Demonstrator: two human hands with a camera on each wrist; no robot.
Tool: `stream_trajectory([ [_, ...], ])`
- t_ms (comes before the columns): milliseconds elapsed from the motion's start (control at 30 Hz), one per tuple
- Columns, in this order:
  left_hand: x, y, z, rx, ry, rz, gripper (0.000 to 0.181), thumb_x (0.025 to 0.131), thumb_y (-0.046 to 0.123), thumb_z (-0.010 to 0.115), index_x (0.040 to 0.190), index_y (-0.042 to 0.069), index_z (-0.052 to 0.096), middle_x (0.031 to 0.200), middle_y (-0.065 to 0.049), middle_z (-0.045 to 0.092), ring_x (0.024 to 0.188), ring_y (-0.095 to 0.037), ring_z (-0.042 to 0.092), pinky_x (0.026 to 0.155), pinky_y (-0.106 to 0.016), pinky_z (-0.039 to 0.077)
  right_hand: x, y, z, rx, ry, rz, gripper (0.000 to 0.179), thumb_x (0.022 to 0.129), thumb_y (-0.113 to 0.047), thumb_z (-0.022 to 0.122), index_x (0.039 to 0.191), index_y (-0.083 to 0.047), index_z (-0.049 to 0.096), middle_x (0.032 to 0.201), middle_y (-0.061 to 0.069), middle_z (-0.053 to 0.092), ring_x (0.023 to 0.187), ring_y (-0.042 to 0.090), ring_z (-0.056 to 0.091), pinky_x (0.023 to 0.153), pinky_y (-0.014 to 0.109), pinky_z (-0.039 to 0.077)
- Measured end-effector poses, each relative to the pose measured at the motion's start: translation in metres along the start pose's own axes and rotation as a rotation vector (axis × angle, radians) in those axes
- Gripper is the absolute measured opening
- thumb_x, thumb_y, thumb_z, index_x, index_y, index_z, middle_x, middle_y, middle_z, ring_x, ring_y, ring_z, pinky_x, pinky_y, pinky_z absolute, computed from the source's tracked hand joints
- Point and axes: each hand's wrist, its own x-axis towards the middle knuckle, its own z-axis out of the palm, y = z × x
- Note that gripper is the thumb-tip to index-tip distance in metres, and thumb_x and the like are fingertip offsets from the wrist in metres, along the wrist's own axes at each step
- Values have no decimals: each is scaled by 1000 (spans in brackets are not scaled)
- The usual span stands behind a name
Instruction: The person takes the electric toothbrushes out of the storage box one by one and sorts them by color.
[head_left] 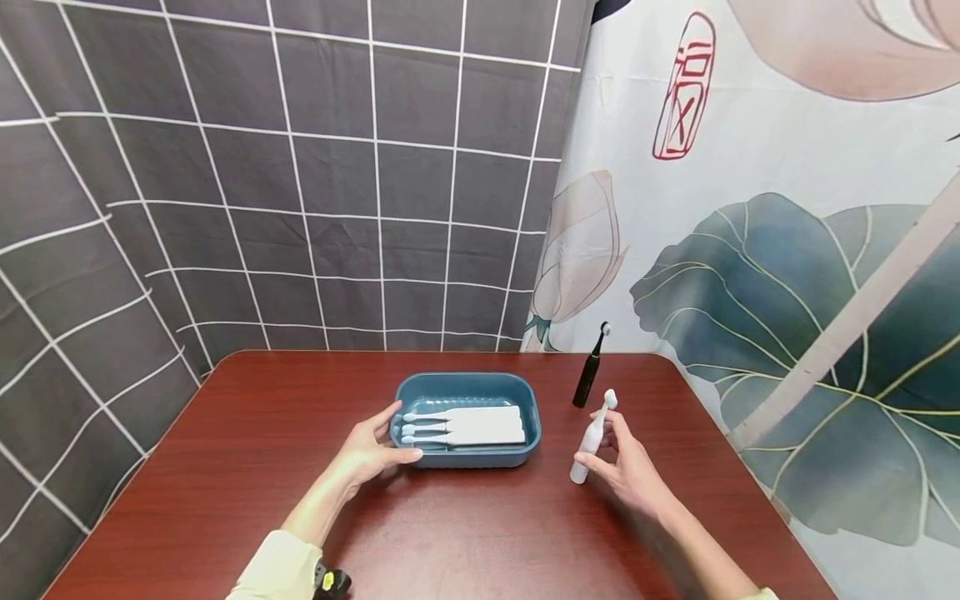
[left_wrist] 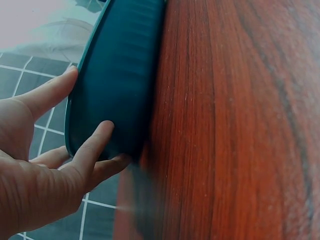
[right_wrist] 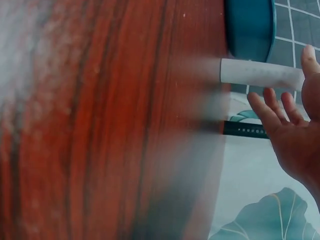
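A blue plastic bin (head_left: 465, 461) sits on the table, with three white electric toothbrushes (head_left: 483, 425) lying side by side in it, heads to the left. My left hand (head_left: 367, 450) holds the bin's left end, thumb at the front rim and fingers along the end wall; the left wrist view shows fingertips on the outer wall (left_wrist: 120, 75). To the right, another white electric toothbrush (head_left: 587, 446) stands upright on the table. My right hand (head_left: 630, 467) is around it with fingers loosely spread; in the right wrist view a gap shows between fingers and handle (right_wrist: 260, 74).
A black electric toothbrush (head_left: 588, 375) stands upright behind the white one, near the table's back right edge. The reddish-brown table (head_left: 465, 533) meets a grey grid-patterned cloth (head_left: 337, 208) and a floral cloth (head_left: 622, 275) at the back.
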Motion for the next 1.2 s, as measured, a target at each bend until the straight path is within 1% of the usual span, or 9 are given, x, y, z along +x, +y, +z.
stream_trajectory([
  [167, -1, 1, 0, -9, -6, 5, 101, 71, 11, 92, 156, 12, 38, 151, -22, 44, 126, -37, 55, 86, -45, 57, -5, -7, -5, 75, 46, 21, 71, 81, -7, 85, 136, -7, 40, 106, 12, 56, 95, 27, 66, 84, 40, 57],
  [300, -1, 1, 1, -26, -7, 11, 101, 71, 9, 92, 156, 11, 38, 152, -20, 44, 123, -36, 57, 84, -45, 57, -8, -13, -11, -12, 126, 50, 59, 80, -12, 87, 123, -4, 48, 101, 10, 58, 93, 24, 66, 85, 38, 57],
  [433, -1, 0, 1, -30, -10, 16, 101, 71, 8, 92, 156, 10, 37, 151, -21, 45, 120, -35, 59, 84, -44, 57, -14, -18, -17, -128, 171, 72, 35, 79, -22, 89, 90, -12, 57, 76, 0, 56, 67, 12, 59, 62, 23, 53],
  [500, -1, -1, 1, -33, -13, 19, 101, 72, 8, 91, 156, 10, 37, 152, -20, 44, 121, -35, 59, 84, -44, 57, -17, -22, -17, -148, 152, 39, 35, 78, -24, 89, 76, -19, 54, 65, -5, 50, 57, 10, 51, 51, 23, 44],
  [567, -1, -1, 1, -33, -12, 23, 100, 72, 7, 91, 156, 10, 37, 153, -19, 43, 122, -35, 58, 85, -44, 57, -18, -28, -13, -136, 114, -18, 36, 78, -26, 89, 71, -24, 54, 61, -8, 49, 54, 10, 48, 47, 25, 40],
  [633, -1, -1, 1, -34, -11, 26, 100, 72, 7, 91, 156, 10, 37, 153, -19, 43, 123, -36, 57, 85, -44, 57, -18, -37, -5, -114, 66, -96, 31, 77, -28, 89, 73, -27, 59, 64, -9, 54, 56, 11, 51, 49, 26, 44],
  [733, -1, -2, 1, -36, -14, 29, 101, 72, 7, 91, 156, 10, 37, 153, -19, 43, 124, -36, 57, 86, -45, 57, -12, -51, 10, -88, 12, -193, 22, 75, -32, 90, 87, -30, 72, 78, -11, 64, 65, 12, 58, 55, 28, 50],
  [933, -1, -2, 1, -43, -16, 28, 100, 72, 7, 91, 156, 10, 37, 153, -20, 43, 122, -35, 58, 85, -45, 57, 19, -67, 45, -57, -32, -344, 42, 75, -27, 91, 114, -19, 77, 99, -10, 70, 81, 19, 66, 66, 32, 55],
  [1200, -2, 0, 0, -35, -9, 29, 100, 71, 7, 91, 155, 9, 38, 145, -29, 49, 115, -33, 62, 80, -40, 58, 69, -74, 81, -166, -142, -161, 54, 83, -43, 82, 132, -24, 68, 122, 0, 68, 99, 23, 65, 74, 37, 54],
])
